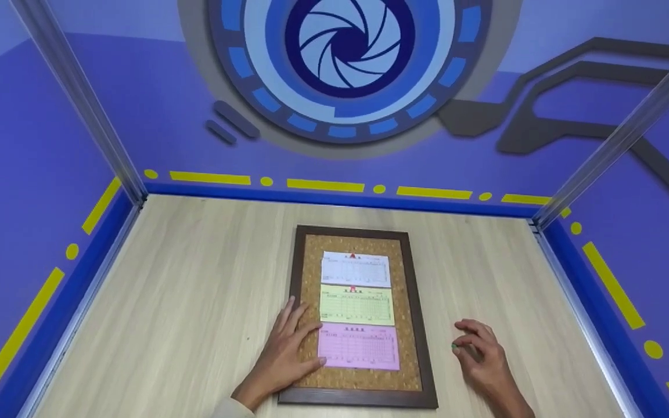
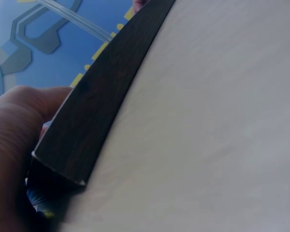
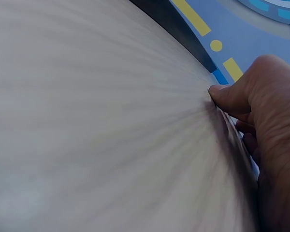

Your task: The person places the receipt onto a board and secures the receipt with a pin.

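Observation:
A cork board [image 1: 410, 325] in a dark brown frame lies on the table. White [image 1: 355, 269], yellow [image 1: 357, 305] and pink paper slips [image 1: 358, 347] run down it, printed with forms. Small red pins [image 1: 352, 255] sit at the top of the white and yellow slips; none shows on the pink one. My left hand [image 1: 285, 351] rests over the board's left edge, its thumb and index fingertip touching the pink slip's left side. To the right of the board, my right hand [image 1: 482, 357] pinches a tiny green object [image 1: 454, 346], mostly hidden by the fingertips, perhaps a pin.
The pale wooden table [image 1: 195, 290] extends on both sides of the board. Blue-purple walls [image 1: 96, 116] with yellow dashes enclose it at the back, left and right. Metal posts [image 1: 82, 98] stand at the back corners.

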Tool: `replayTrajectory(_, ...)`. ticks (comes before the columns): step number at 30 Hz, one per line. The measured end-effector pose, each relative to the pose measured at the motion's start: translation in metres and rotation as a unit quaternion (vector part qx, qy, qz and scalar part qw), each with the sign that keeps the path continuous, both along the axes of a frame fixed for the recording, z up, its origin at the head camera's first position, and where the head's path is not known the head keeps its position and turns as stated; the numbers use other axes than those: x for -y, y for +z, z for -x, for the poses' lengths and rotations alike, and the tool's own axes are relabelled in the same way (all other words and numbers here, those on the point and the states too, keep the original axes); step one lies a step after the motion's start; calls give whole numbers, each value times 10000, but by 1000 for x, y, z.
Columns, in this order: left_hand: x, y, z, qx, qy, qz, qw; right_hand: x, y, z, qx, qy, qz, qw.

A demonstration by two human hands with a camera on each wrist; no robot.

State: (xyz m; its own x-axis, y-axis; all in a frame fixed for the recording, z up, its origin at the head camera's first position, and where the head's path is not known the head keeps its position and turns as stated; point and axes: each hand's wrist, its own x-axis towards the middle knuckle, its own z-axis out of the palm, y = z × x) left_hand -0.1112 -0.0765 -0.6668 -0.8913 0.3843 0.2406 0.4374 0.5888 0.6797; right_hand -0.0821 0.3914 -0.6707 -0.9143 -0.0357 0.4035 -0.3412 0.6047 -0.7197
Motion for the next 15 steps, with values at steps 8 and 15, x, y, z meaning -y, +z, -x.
replayTrajectory(8, -1, 0, -1, -64, 5, -41, 10000, 4, 2, -1, 54, -133, 201, 9997)
replayTrajectory(15, -2, -1, -1, -119, 26, 3, 9999, 12, 14, 2, 202, -260, 260, 9991)
